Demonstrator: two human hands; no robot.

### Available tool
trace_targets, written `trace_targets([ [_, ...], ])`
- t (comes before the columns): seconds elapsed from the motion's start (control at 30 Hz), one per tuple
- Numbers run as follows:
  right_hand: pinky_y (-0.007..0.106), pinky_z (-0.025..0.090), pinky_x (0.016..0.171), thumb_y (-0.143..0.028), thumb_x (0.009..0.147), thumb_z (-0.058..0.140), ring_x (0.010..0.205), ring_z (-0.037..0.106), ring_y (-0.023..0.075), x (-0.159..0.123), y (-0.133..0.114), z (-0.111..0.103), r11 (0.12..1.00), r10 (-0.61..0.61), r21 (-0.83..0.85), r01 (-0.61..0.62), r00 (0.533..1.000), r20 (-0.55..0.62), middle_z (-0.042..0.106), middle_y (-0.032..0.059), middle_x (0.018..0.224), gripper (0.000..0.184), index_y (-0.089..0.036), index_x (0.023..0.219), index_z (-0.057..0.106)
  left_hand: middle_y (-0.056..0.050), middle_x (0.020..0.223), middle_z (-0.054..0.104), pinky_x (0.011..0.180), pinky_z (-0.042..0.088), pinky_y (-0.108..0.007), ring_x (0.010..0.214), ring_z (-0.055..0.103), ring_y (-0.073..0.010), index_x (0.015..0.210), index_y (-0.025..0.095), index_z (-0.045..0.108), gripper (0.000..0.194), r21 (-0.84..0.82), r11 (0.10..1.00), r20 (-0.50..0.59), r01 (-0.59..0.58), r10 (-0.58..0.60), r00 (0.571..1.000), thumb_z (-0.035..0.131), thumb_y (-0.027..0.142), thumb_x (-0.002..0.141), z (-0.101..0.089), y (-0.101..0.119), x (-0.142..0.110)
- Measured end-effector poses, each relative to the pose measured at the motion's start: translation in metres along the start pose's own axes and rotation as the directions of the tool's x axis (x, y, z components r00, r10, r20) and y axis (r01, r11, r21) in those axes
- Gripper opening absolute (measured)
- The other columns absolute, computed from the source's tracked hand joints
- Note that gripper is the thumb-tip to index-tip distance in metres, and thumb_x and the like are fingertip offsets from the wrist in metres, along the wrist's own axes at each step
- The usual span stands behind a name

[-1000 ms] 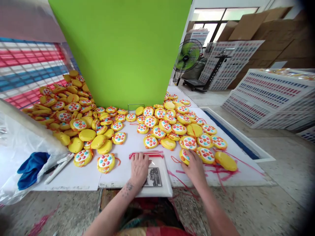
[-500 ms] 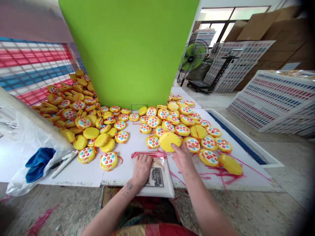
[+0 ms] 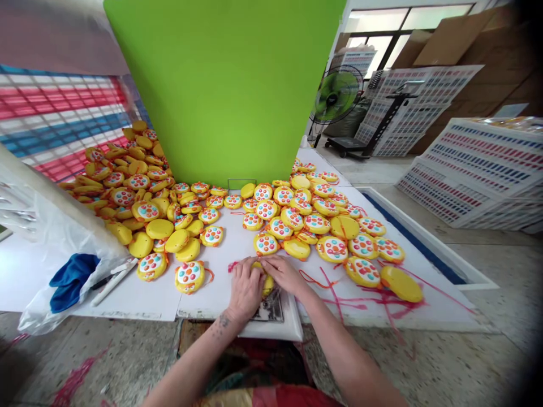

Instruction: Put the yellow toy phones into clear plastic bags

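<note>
My left hand [image 3: 246, 287] is closed at the upper edge of a clear plastic bag [image 3: 292, 319], which has a pink strip along its top and a black printed panel. My right hand [image 3: 283, 274] meets it there, fingers bent over a yellow animal-shaped toy [image 3: 268, 286]. The hands cover most of this toy, and I cannot tell whether it is inside the bag or on top of it. Just beyond the hands lies another yellow toy [image 3: 296, 249], back side up. To the left rests a toy [image 3: 189, 277] with coloured dots on white and an orange cord.
Heaps of similar toys [image 3: 139, 169] spread left and right before a green panel [image 3: 224, 90]. Pink strands [image 3: 382, 299] lie on the table at right. A blue cloth [image 3: 72, 280] and a white pen-like stick [image 3: 113, 282] are at left. Crates [image 3: 470, 175] and a fan [image 3: 335, 96] stand beyond.
My right hand has come left and down from beside the heap with the yellow toy, to my left hand over the bag. The toy is now largely covered by both hands.
</note>
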State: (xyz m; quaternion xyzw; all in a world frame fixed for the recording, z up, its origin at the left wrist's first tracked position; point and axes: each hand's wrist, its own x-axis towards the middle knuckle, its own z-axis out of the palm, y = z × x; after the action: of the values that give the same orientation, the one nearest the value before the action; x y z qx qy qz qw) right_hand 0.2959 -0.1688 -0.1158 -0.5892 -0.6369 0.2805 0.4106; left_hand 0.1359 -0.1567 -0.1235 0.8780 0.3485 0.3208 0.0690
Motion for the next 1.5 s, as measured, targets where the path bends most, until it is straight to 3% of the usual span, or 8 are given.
trace_targets([
  [0.13, 0.045, 0.045, 0.092, -0.043, 0.091, 0.043, 0.100, 0.060, 0.0263, -0.007, 0.005, -0.010, 0.977, 0.061, -0.182, -0.114, 0.960, -0.274, 0.067, 0.0128, 0.099, 0.038, -0.017, 0.101, 0.069, -0.011, 0.122, 0.055, 0.095, 0.041, -0.044, 0.112, 0.050, -0.0233, 0.093, 0.018, 0.054, 0.008, -0.100, 0.993, 0.032, 0.062, -0.059, 0.998, 0.046, 0.018, 0.092, 0.002, -0.003, 0.002],
  [0.4, 0.039, 0.050, 0.086, -0.022, 0.089, 0.045, 0.093, 0.062, 0.0219, -0.026, 0.005, 0.002, 0.979, 0.053, -0.170, -0.110, 0.950, -0.308, 0.067, 0.0091, 0.102, 0.031, -0.018, 0.114, 0.062, -0.005, 0.092, 0.067, 0.098, 0.037, -0.047, 0.089, 0.059, -0.0201, 0.087, 0.019, 0.056, 0.011, -0.132, 0.983, 0.226, 0.130, -0.098, 0.969, 0.047, 0.020, 0.092, -0.013, 0.001, 0.022],
  [0.57, 0.042, 0.046, 0.092, -0.027, 0.092, 0.043, 0.103, 0.056, 0.0233, -0.027, -0.008, -0.002, 0.969, -0.068, -0.242, -0.048, 0.892, -0.448, 0.063, 0.0107, 0.107, 0.031, -0.018, 0.115, 0.061, -0.008, 0.095, 0.065, 0.088, 0.043, -0.040, 0.094, 0.057, -0.0227, 0.095, 0.019, 0.058, 0.017, -0.196, 0.962, 0.128, 0.188, -0.165, 0.978, 0.046, 0.031, 0.092, -0.032, -0.003, 0.020],
  [0.67, 0.042, 0.043, 0.096, -0.028, 0.094, 0.041, 0.108, 0.053, 0.0224, -0.025, -0.017, -0.005, 0.955, -0.153, -0.294, 0.030, 0.903, -0.403, 0.063, 0.0095, 0.112, 0.032, -0.019, 0.120, 0.059, -0.011, 0.097, 0.065, 0.081, 0.046, -0.036, 0.092, 0.060, -0.0233, 0.107, 0.016, 0.054, 0.027, -0.233, 0.887, 0.126, 0.399, -0.379, 0.917, 0.043, 0.035, 0.092, -0.041, -0.015, 0.015],
  [0.8, 0.043, 0.040, 0.100, -0.028, 0.096, 0.037, 0.115, 0.050, 0.0219, -0.017, -0.033, 0.004, 0.926, -0.220, -0.347, 0.146, 0.958, -0.185, 0.065, 0.0069, 0.114, 0.036, -0.021, 0.127, 0.054, -0.009, 0.085, 0.069, 0.072, 0.047, -0.032, 0.081, 0.065, -0.0228, 0.111, 0.015, 0.053, 0.035, -0.265, 0.739, 0.305, 0.620, -0.546, 0.781, 0.044, 0.040, 0.090, -0.042, -0.025, 0.014],
  [1.0, 0.045, 0.035, 0.104, -0.029, 0.098, 0.034, 0.118, 0.050, 0.0214, -0.005, -0.044, 0.016, 0.870, -0.199, -0.441, 0.220, 0.975, 0.094, 0.063, 0.0073, 0.120, 0.040, -0.023, 0.134, 0.048, -0.006, 0.081, 0.069, 0.067, 0.044, -0.028, 0.074, 0.063, -0.0181, 0.081, 0.019, 0.056, 0.014, -0.304, 0.718, 0.382, 0.626, -0.510, 0.771, 0.045, 0.027, 0.084, -0.034, -0.023, 0.016],
  [1.3, 0.048, 0.035, 0.101, -0.030, 0.097, 0.035, 0.098, 0.061, 0.0214, -0.011, -0.029, -0.007, 0.865, -0.176, -0.469, 0.181, 0.983, 0.055, 0.070, 0.0071, 0.105, 0.036, -0.024, 0.123, 0.059, -0.004, 0.081, 0.068, 0.061, 0.048, -0.028, 0.065, 0.063, -0.0157, 0.081, 0.021, 0.041, 0.016, -0.551, 0.466, 0.402, 0.692, -0.579, 0.709, 0.040, 0.035, 0.089, -0.029, -0.019, 0.008],
  [1.5, 0.043, 0.043, 0.093, -0.029, 0.096, 0.038, 0.098, 0.059, 0.0213, -0.005, -0.033, -0.012, 0.923, -0.215, -0.350, 0.162, 0.970, -0.118, 0.069, 0.0063, 0.106, 0.034, -0.024, 0.122, 0.059, -0.008, 0.090, 0.068, 0.060, 0.052, -0.029, 0.070, 0.065, -0.0164, 0.087, 0.020, 0.044, 0.020, -0.662, 0.303, 0.469, 0.685, -0.546, 0.694, 0.043, 0.040, 0.089, -0.033, -0.010, 0.012],
])
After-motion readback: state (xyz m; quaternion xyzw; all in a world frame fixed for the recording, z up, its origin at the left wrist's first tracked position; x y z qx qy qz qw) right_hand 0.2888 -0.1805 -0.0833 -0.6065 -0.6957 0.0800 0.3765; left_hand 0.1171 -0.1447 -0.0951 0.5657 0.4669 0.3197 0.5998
